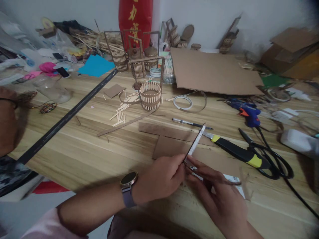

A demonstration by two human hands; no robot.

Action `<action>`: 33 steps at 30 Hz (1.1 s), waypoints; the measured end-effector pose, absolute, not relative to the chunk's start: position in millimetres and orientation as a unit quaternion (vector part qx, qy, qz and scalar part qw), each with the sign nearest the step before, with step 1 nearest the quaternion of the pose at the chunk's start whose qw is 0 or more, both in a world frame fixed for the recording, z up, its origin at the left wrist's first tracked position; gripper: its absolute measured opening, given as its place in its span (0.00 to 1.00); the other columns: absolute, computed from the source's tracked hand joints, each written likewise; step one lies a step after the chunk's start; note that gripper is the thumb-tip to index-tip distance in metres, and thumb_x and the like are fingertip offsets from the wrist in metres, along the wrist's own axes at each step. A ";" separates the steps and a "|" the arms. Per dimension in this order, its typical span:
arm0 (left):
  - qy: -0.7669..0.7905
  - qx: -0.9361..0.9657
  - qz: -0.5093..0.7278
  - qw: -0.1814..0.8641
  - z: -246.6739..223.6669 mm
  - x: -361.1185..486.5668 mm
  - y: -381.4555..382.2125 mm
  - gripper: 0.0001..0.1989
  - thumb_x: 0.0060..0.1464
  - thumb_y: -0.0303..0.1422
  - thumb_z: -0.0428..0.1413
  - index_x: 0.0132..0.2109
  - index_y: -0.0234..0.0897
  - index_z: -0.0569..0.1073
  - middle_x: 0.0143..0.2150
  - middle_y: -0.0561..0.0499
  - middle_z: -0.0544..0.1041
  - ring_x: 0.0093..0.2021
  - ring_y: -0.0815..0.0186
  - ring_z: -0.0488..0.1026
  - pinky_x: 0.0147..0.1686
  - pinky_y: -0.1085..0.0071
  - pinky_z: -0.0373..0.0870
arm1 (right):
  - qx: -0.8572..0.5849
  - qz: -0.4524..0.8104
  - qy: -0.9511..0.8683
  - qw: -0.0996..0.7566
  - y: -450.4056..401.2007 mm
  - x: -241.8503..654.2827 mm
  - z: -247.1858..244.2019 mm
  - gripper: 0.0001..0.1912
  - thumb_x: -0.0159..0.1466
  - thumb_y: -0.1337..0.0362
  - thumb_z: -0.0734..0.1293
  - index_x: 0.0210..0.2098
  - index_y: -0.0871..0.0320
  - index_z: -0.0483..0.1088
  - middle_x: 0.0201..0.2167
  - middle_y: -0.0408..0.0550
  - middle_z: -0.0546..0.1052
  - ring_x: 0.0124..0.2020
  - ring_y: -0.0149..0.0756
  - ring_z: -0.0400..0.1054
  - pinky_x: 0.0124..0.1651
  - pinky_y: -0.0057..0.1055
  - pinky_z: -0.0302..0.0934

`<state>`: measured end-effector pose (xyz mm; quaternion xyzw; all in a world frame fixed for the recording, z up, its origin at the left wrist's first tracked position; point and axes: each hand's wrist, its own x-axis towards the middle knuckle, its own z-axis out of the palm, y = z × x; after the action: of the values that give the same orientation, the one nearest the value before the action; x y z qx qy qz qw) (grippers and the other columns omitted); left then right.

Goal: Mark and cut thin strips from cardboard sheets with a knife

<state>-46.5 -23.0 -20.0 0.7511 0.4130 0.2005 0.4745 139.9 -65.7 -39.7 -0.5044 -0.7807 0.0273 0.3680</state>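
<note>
Between both hands is a narrow cardboard strip [196, 141], with a white printed face and a brown edge, bent near my fingers. My left hand [161, 177], with a watch on its wrist, pinches it near the bend. My right hand [219, 196] is closed on the strip's other part, which runs out to the right. Beneath them lie cut cardboard pieces [166, 146]. Just beyond sit a black pen [189, 123] and a yellow-and-black utility knife [234, 147]. Further off stands a small basket [150, 96] of light sticks and brown bands, with a tall square handle.
Black scissors [266, 156] and a blue glue gun [249, 113] with a cord lie to the right. A big cardboard sheet [214, 71], tape roll [182, 102], loose sticks [122, 111] and more baskets [119, 59] are further back. Another person's arm [7, 122] rests at left.
</note>
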 end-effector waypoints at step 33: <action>0.405 0.740 0.219 0.491 -18.1 -48.1 -24.4 0.09 0.65 0.28 0.48 0.37 0.37 0.70 0.28 0.53 0.74 0.27 0.68 0.70 0.28 0.73 0.59 | -0.491 0.018 -0.771 0.405 -67.1 139.1 -35.7 0.09 0.72 0.65 0.64 0.42 0.52 0.77 0.37 0.45 0.86 0.33 0.36 0.82 0.37 0.27 0.77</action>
<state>-48.1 -24.4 -18.1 0.7397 0.4046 0.2195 0.4908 139.1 -67.1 -35.7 -0.4913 -0.7711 0.0176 0.4046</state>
